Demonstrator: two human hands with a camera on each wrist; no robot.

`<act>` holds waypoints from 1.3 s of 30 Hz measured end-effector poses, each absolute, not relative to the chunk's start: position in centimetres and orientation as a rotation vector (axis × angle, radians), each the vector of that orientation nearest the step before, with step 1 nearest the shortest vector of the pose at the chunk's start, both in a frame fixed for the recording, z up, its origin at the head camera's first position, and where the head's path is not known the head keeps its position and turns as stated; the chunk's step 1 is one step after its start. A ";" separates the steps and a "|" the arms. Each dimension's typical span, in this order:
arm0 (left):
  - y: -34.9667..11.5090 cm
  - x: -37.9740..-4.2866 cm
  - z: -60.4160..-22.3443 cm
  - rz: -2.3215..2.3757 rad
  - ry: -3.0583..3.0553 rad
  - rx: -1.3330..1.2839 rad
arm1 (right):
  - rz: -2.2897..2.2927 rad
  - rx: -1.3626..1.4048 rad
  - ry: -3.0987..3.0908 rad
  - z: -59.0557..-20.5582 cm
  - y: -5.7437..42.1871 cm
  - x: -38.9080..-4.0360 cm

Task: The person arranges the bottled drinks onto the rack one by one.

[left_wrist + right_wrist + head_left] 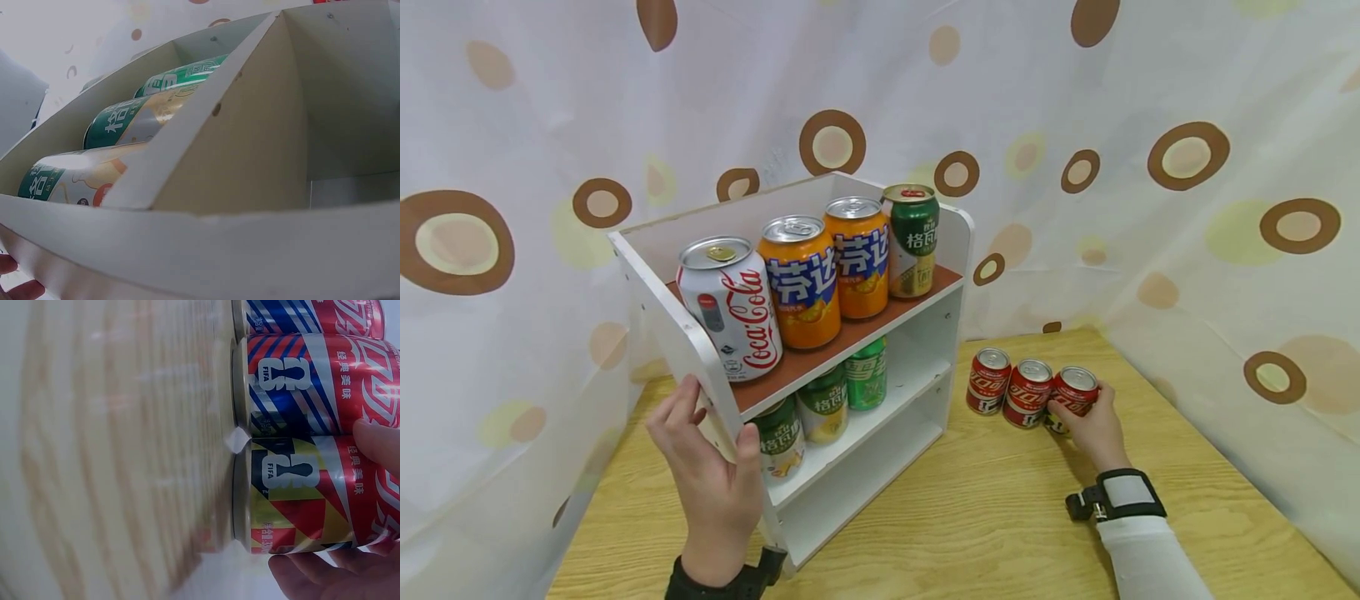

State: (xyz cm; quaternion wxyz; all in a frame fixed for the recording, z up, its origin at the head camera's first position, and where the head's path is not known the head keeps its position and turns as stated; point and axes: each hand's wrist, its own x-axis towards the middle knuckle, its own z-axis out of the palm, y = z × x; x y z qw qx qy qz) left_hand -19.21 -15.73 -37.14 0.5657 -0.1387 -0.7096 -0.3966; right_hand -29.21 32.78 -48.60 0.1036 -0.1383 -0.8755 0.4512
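Note:
A white tabletop shelf [857, 492] with reddish-brown lining stands angled on the table. My left hand [711, 479] grips its near left side panel, fingers outside and thumb at the front edge. In the left wrist view, fingertips [19, 287] show beside the panel. To the right, three red Coca-Cola cans stand upright in a row: a left can [988, 383], a middle can [1028, 396] and a right can [1073, 392]. My right hand [1101, 429] holds the right can, thumb [378, 447] on its near side and fingers around the far side.
The top level carries a white Coca-Cola can [730, 312], two orange Fanta cans [801, 287] and a green-and-gold can [913, 242]. Below stand two green-and-gold cans [823, 408] and a green can [867, 379]. Patterned curtains [1000, 83] enclose the wooden table [985, 517].

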 end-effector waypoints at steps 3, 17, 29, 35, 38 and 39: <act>-15.7 -19.2 -37.1 -0.927 -1.673 -0.325 | 1.339 -0.412 -2.563 -48.8 32.8 -29.2; -15.6 -19.2 -37.2 -0.929 -1.661 -0.320 | 1.264 -0.485 -2.405 -47.7 33.2 -28.5; -15.6 -19.3 -37.2 -0.933 -1.660 -0.318 | 1.238 -0.445 -2.300 -44.5 32.3 -27.8; -15.6 -19.2 -37.2 -0.935 -1.665 -0.318 | 1.212 -0.434 -2.272 -43.2 31.4 -27.4; -15.6 -19.2 -37.1 -0.931 -1.668 -0.318 | 1.186 -0.407 -2.264 -42.5 30.8 -27.4; -15.6 -19.2 -37.1 -0.930 -1.670 -0.317 | 1.179 -0.393 -2.263 -42.3 30.6 -27.4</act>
